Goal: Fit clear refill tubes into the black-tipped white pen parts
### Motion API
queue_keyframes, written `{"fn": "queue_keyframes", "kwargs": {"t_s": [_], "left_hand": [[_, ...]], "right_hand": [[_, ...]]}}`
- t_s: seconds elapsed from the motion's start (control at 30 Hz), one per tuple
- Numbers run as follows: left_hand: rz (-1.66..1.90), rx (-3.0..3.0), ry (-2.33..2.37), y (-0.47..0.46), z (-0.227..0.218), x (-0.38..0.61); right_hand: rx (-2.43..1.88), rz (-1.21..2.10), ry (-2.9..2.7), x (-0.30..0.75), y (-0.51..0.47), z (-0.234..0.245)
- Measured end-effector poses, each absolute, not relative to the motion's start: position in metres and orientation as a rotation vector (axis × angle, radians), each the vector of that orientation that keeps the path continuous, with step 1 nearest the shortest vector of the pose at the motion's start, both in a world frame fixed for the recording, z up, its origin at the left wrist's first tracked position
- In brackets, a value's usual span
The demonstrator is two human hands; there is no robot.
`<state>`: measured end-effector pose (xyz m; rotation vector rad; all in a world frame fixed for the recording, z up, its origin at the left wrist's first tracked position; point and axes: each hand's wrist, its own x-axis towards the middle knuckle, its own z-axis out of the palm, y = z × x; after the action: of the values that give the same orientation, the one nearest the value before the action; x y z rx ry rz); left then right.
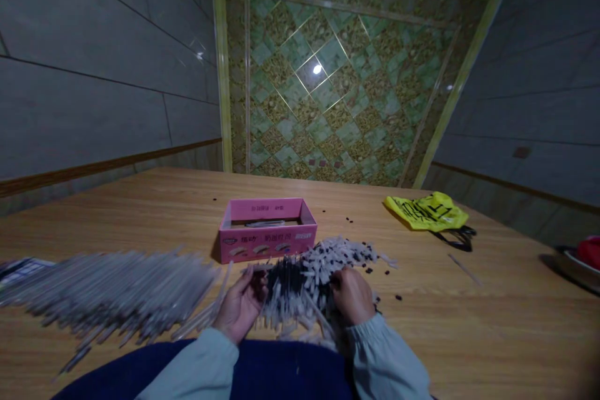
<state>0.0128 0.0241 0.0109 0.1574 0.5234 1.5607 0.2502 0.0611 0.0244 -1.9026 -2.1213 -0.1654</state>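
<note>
My left hand (242, 305) is palm up with its fingers curled; a thin pale piece (259, 267) lies across the fingertips, too blurred to name. At the right edge of a heap of small whitish, cap-like pieces (335, 253) mixed with black bits, my right hand (355, 297) has its fingers bent down and closed. Whatever they grip is hidden. Between the hands are slim pieces with black upper parts and clear lower ends (285, 284). A large pile of slim translucent tubes, like pen barrels (126, 290), spreads left of my left hand.
Beyond the hands stands an open pink box (268, 244) with a few slim items (265, 223) inside. A yellow bag (427, 211) with black print lies at the back right. One loose tube (464, 269) and scattered black bits (398, 297) are on the wooden table (515, 325).
</note>
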Motion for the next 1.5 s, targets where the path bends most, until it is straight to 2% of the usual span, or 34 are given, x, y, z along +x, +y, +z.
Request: {"fn": "queue_keyframes", "kwargs": {"t_s": [0.4, 1.03, 1.13, 1.33, 1.5], "left_hand": [[1.558, 0.123, 0.475, 0.037, -0.006, 0.025], [1.641, 0.153, 0.597, 0.025, -0.003, 0.031], [1.684, 0.196, 0.660, 0.025, -0.002, 0.032], [1.741, 0.434, 0.838, 0.025, -0.006, 0.036], [1.683, 0.517, 0.899, 0.024, -0.011, 0.038]], "right_hand": [[-1.829, -0.208, -2.190, 0.232, 0.050, 0.016], [-1.737, -0.131, -2.172, 0.238, 0.053, 0.010], [-1.558, 0.063, -2.021, 0.234, 0.052, 0.008], [-1.099, 0.823, -1.587, 0.201, 0.036, -0.002], [-1.024, 0.982, -1.405, 0.188, 0.033, -0.010]]}}
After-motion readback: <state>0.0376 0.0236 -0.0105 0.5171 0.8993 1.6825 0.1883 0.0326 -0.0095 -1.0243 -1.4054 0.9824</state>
